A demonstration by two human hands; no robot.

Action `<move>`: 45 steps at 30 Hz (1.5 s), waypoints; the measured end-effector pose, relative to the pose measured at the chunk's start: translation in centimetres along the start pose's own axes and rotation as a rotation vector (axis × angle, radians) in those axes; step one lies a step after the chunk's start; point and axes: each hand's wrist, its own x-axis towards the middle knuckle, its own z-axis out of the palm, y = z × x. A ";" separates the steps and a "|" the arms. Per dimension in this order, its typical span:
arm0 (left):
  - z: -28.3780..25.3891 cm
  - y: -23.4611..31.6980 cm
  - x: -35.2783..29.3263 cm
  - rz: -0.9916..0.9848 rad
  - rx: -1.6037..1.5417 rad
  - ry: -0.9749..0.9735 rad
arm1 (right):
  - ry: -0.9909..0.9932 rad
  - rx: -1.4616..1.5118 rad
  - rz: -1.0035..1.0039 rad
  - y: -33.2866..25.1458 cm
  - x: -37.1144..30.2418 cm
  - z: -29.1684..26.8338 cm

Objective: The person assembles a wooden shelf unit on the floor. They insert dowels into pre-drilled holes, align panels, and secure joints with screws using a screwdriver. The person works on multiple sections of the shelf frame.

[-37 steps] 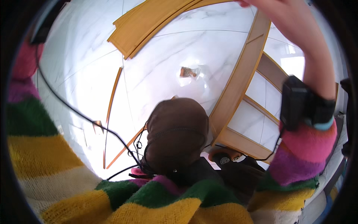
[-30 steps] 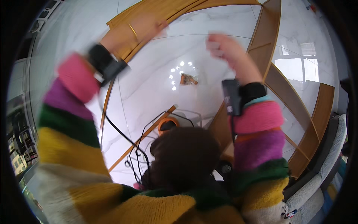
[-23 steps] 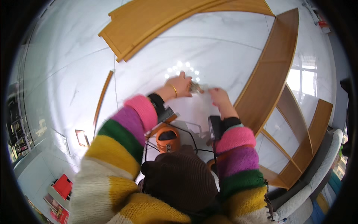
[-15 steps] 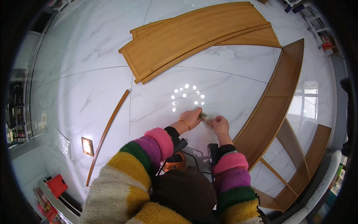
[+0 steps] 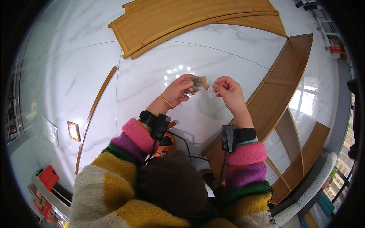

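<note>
In front of me, above the floor, a small clear plastic bag (image 5: 199, 83) is held up between both hands. Brownish and metallic small pieces show through it, perhaps fittings, though too small to name surely. The fingers of my left hand (image 5: 175, 92) are wrapped round the bag's filled end. With thumb and forefinger, my right hand (image 5: 230, 94) pinches the loose, see-through edge on the other side.
Wooden panels (image 5: 171, 28) lie stacked on the white marbled floor (image 5: 152, 64) ahead. To the right stands a wooden shelf frame (image 5: 275, 89). A thin wooden strip (image 5: 95, 108) and a small flat box (image 5: 73, 131) lie left. An orange object (image 5: 166, 147) is near my body.
Both hands have come up off the floor area, closer to me, with the bag now in plain sight. My right hand has drawn slightly outward along its edge. The view has shifted.
</note>
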 end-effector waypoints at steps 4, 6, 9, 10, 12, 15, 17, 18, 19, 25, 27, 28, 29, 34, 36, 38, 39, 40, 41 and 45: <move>1.2 -0.2 0.4 0.204 0.089 -0.014 | 0.000 -0.034 -0.038 -1.2 -1.0 -0.4; 1.4 0.1 0.1 0.226 -0.017 -0.164 | -0.026 -0.005 -0.034 -1.8 -1.5 -0.3; 1.9 1.1 0.1 0.246 0.030 -0.216 | -0.050 0.032 -0.039 -2.6 -1.9 -0.2; 2.1 1.3 0.0 0.268 0.091 -0.221 | -0.074 0.051 -0.056 -2.8 -2.0 -0.2; 2.4 1.8 0.1 0.207 0.053 -0.147 | -0.090 0.055 -0.028 -3.2 -2.1 -0.1; 2.9 1.8 0.3 0.192 0.009 -0.185 | -0.125 0.034 -0.043 -3.6 -2.2 -0.1; 3.1 1.6 0.2 0.205 0.000 -0.166 | -0.147 0.002 -0.042 -3.7 -2.4 -0.1; 3.2 1.4 0.2 0.219 0.010 -0.118 | -0.159 -0.016 -0.037 -3.8 -2.5 -0.1; 3.3 1.4 0.2 0.230 0.013 -0.079 | -0.160 -0.035 -0.021 -3.8 -2.6 -0.1; 3.5 1.3 0.3 0.214 0.035 -0.001 | -0.113 -0.087 -0.028 -4.2 -2.5 0.0; 3.6 1.1 0.4 0.256 0.065 0.003 | -0.106 -0.102 -0.043 -4.1 -2.5 0.1; 3.7 0.9 0.4 0.242 0.085 0.050 | -0.099 -0.111 -0.047 -4.0 -2.5 0.1; 3.9 0.8 0.4 0.277 0.077 0.041 | -0.090 -0.111 -0.053 -3.8 -2.5 0.1; 4.9 0.3 0.4 0.325 0.165 0.128 | -0.014 -0.188 -0.103 -2.9 -2.2 0.0; 5.2 0.1 0.3 0.319 0.242 0.093 | 0.008 -0.290 -0.130 -2.6 -2.1 -0.1; 5.4 0.0 0.3 0.305 0.253 0.063 | 0.015 -0.317 -0.124 -2.5 -2.1 -0.2; 5.4 0.0 0.2 0.292 0.227 0.051 | 0.011 -0.288 -0.112 -2.6 -2.1 -0.3; 5.3 0.0 0.3 0.281 0.196 0.034 | -0.001 -0.247 -0.100 -2.6 -2.1 -0.4; 5.2 0.1 0.2 0.268 0.171 -0.003 | -0.006 -0.235 -0.106 -2.7 -2.2 -0.5; 4.6 0.3 0.0 0.194 -0.031 -0.135 | 0.107 -0.252 -0.152 -3.0 -2.5 -0.2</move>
